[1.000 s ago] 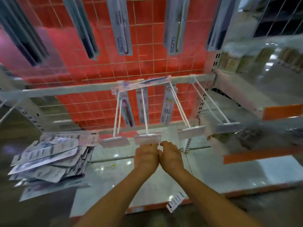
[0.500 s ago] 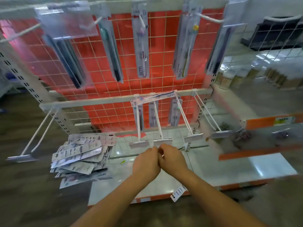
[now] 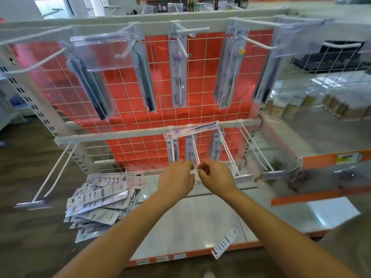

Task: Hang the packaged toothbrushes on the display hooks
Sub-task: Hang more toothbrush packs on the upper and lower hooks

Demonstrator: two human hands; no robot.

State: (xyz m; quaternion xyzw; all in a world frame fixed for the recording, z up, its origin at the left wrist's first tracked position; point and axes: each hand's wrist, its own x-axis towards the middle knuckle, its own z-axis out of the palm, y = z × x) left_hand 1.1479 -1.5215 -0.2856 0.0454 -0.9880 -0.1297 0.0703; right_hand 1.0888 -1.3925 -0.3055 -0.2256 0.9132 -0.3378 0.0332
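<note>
— Where do we have our hands?

— Together in the middle of our view. Our left hand [image 3: 176, 178] and right hand [image 3: 217, 177] have their fingers curled, and both pinch the front end of the middle hook [image 3: 195, 154] on the lower rail. We cannot tell whether a pack sits between the fingertips.

— And the toothbrushes?

— The pile of packaged toothbrushes [image 3: 102, 199] lies on the base shelf [image 3: 190, 221] at 8 o'clock from our hands, well apart from them. A loose pack [image 3: 225, 245] overhangs the shelf's front edge at 5 o'clock.

— Is anything hung?

— We see three packs [image 3: 215, 147] at the back of the lower hooks, at 12 o'clock just beyond our hands. A crosswise pack [image 3: 200, 128] lies on top of those hooks by the rail. Higher at 12 o'clock, the upper row [image 3: 178, 77] carries more packs against the red grid [image 3: 128, 101].

— Other hooks?

— We see a left hook [image 3: 54, 173] at 9 o'clock and a right hook [image 3: 255, 149] at 2 o'clock.
</note>
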